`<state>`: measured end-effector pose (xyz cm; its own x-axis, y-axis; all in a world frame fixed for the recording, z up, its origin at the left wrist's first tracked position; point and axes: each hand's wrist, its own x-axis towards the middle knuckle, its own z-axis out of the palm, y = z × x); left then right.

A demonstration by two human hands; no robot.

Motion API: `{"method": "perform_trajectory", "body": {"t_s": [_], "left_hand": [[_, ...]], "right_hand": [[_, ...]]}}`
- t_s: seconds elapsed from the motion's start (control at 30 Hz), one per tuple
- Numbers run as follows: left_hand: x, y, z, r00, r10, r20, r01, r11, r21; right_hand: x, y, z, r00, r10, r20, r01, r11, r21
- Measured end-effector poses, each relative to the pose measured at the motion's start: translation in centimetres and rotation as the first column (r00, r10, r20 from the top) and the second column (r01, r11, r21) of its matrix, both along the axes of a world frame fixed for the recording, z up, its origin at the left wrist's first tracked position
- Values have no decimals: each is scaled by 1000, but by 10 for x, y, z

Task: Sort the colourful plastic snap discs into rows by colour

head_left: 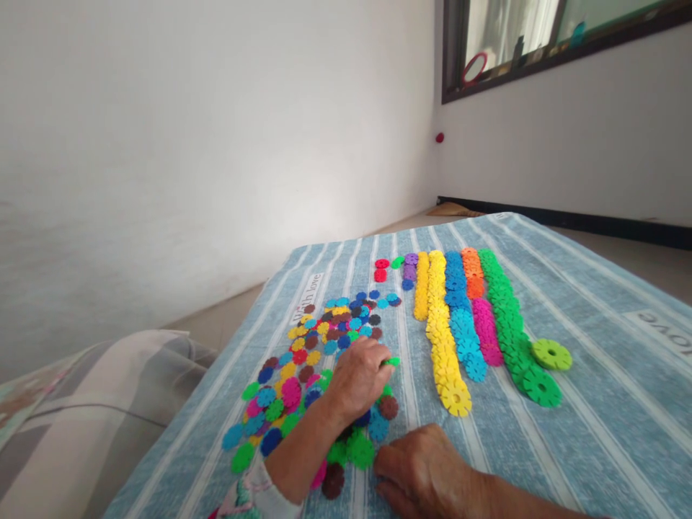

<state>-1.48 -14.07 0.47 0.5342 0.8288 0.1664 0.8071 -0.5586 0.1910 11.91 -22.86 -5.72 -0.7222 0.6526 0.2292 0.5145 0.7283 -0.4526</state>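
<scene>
My left hand hovers over a loose pile of coloured snowflake discs and pinches a small green disc at its fingertips. My right hand rests low on the striped cloth, fingers curled down beside a few green and blue discs; what it holds, if anything, is hidden. To the right lie sorted rows: a yellow row, a blue row, a pink and orange row and a green row.
A blue striped cloth covers the surface. A loose light-green disc lies beside the green row's near end. Red discs and purple discs sit at the far end. A pillow lies left. A white wall stands behind.
</scene>
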Motion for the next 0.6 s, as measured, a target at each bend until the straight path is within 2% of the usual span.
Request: {"method": "perform_trajectory", "body": {"t_s": [0.3, 0.47, 0.53, 0.6], "left_hand": [[12, 45, 8, 996, 54, 77, -55, 998, 11], [21, 87, 15, 973, 210, 94, -202, 975, -88], [28, 109, 19, 957, 289, 27, -287, 957, -45], [37, 132, 22, 937, 348, -31, -347, 938, 20]], "right_hand": [[-7, 4, -17, 999, -10, -53, 14, 998, 66], [-14, 9, -19, 1000, -8, 14, 8, 1000, -3], [-16, 11, -24, 998, 8, 60, -6, 999, -45], [-17, 11, -29, 997, -30, 70, 35, 997, -68]]}}
